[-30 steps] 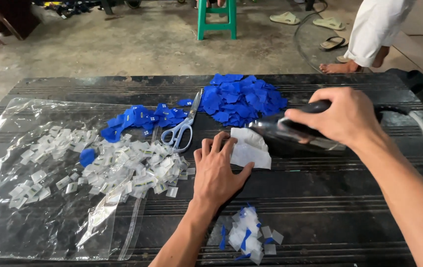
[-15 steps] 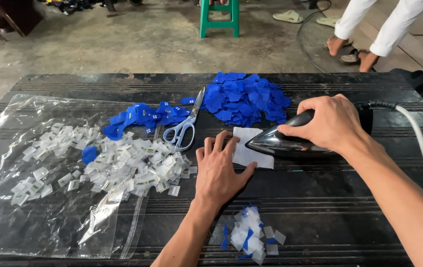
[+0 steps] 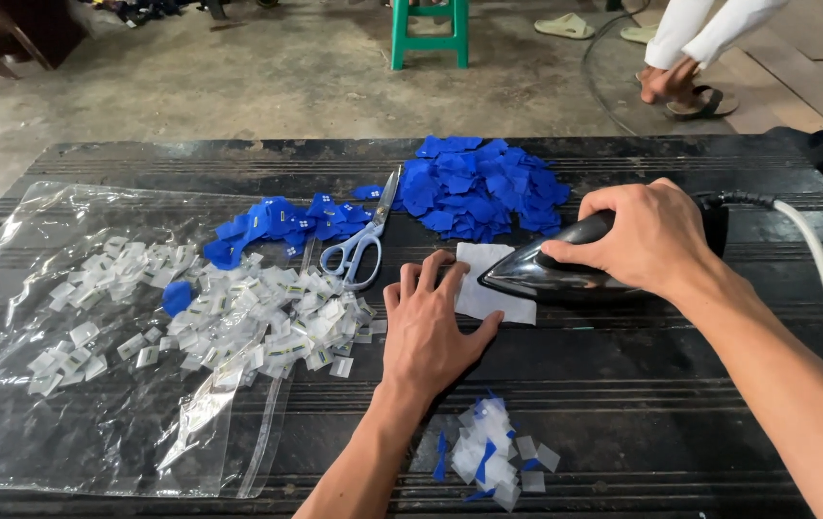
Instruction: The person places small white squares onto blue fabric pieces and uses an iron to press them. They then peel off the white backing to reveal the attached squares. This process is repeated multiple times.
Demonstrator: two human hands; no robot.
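- Head view, centre of frame: left hand (image 3: 428,332) lies flat, fingers spread, pinning the white patch's (image 3: 488,293) left edge.
- Just right, the black iron's (image 3: 565,274) tip rests on that patch.
- Right hand (image 3: 647,235) is clamped around the iron's handle.

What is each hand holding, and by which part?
Right hand grips the iron by its top handle. Left hand holds nothing; it presses flat on the white piece's edge.
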